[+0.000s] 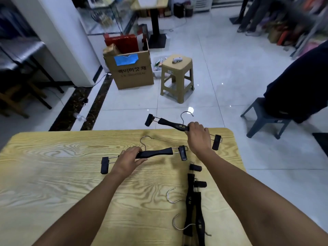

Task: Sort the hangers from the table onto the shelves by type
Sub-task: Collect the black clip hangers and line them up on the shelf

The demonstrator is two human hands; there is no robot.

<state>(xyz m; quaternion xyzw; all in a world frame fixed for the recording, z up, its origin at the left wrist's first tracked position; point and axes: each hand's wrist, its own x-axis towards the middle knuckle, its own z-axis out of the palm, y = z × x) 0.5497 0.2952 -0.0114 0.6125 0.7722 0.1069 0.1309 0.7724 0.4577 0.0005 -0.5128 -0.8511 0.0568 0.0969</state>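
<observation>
Two black clip hangers with metal hooks are in my hands over the wooden table (53,174). My left hand (128,158) grips the bar of one clip hanger (156,152) lying near the table's middle. My right hand (197,137) grips another clip hanger (170,123) lifted at the table's far edge, its hook pointing away. A pile of more black clip hangers (194,206) lies on the table at the near right, partly under my right forearm.
Beyond the table stand a tan plastic stool (177,77), a cardboard box (132,71) and a grey stool (262,119) with a dark garment over it. A white pillar (58,32) and dark furniture are at the left. No shelves are visible.
</observation>
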